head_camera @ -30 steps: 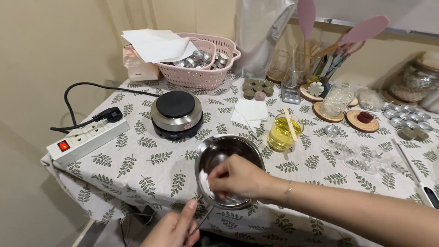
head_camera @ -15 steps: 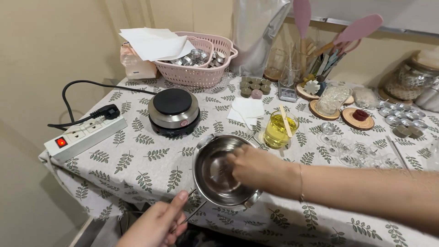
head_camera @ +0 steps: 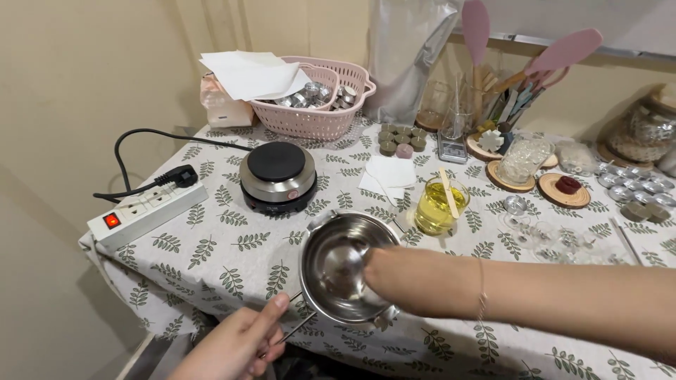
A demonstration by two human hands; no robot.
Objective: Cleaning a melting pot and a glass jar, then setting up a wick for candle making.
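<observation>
My left hand [head_camera: 239,341] grips the thin handle of a shiny steel melting pot [head_camera: 338,264] held just above the table's front edge. My right hand [head_camera: 394,278] reaches into the pot from the right; its fingers are inside the bowl and mostly hidden, so I cannot see whether they hold anything. Behind the pot stand a small black-topped electric hot plate [head_camera: 277,176] and a glass of yellow liquid with a wooden stick [head_camera: 438,204].
A white power strip with a lit red switch [head_camera: 144,211] lies at the left, its black cable trailing back. A pink basket of metal cups [head_camera: 313,98], white tissues [head_camera: 387,176], round wax pieces [head_camera: 401,137], coasters, spatulas and glass jars crowd the back and right of the leaf-patterned tablecloth [head_camera: 218,246].
My right hand has slid from over the pot's near side to reaching deeper into the bowl from the right. The view has shifted slightly; my left hand stays on the handle.
</observation>
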